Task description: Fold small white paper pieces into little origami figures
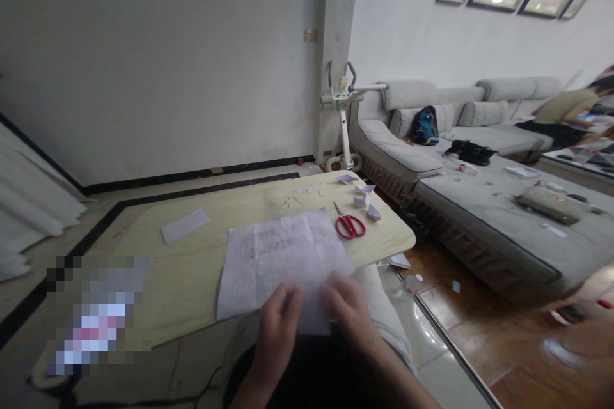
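Note:
A large printed sheet of paper (283, 252) with crease lines lies on the pale wooden table (192, 281), its near part hanging past the front edge. My left hand (281, 316) is closed, thumb against curled fingers, on the near part of the sheet. Across from it, my right hand (350, 310) has its fingers bent at the sheet's near right side; motion blurs the fingertips. Red-handled scissors (350, 225) lie just beyond the sheet's right corner. Small folded paper pieces (362, 199) stand near the far right corner of the table.
A folded white paper (185, 225) lies at the table's left. Thin paper scraps (290, 201) are scattered behind the sheet. A pixelated object (96, 319) covers the left corner. Right of the table stand a grey sofa (480, 217) and, farther off, a seated person (566, 108).

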Demonstrator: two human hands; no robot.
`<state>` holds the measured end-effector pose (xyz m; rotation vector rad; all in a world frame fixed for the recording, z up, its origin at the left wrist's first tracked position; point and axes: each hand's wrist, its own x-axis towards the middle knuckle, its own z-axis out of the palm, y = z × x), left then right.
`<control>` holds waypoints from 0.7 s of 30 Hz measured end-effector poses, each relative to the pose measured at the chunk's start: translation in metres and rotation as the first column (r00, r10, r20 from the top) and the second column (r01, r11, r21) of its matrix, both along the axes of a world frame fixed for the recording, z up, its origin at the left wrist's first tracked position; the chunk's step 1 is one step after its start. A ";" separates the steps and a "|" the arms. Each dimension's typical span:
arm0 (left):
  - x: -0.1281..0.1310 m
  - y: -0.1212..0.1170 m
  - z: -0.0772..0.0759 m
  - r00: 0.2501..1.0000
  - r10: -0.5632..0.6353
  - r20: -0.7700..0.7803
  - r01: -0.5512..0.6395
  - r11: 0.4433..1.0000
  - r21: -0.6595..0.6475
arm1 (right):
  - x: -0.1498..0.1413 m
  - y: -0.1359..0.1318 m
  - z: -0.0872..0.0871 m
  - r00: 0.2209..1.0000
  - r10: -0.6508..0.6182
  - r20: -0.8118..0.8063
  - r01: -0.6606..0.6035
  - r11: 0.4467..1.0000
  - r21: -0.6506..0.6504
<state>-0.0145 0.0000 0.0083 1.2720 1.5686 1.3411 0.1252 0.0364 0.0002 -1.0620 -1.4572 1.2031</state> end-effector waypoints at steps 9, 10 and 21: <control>0.000 -0.002 -0.014 0.990 -0.114 0.078 0.120 0.989 -0.089 | 0.002 0.002 -0.005 0.993 -0.108 -0.038 0.108 0.994 0.011; 0.001 -0.002 -0.017 0.988 -0.125 0.092 0.134 0.985 -0.104 | 0.002 0.003 -0.005 0.993 -0.112 -0.039 0.112 0.994 0.006; -0.012 0.004 -0.006 0.992 0.098 0.085 -0.092 0.993 -0.069 | 0.001 0.000 -0.003 0.997 0.078 0.008 -0.077 0.997 -0.029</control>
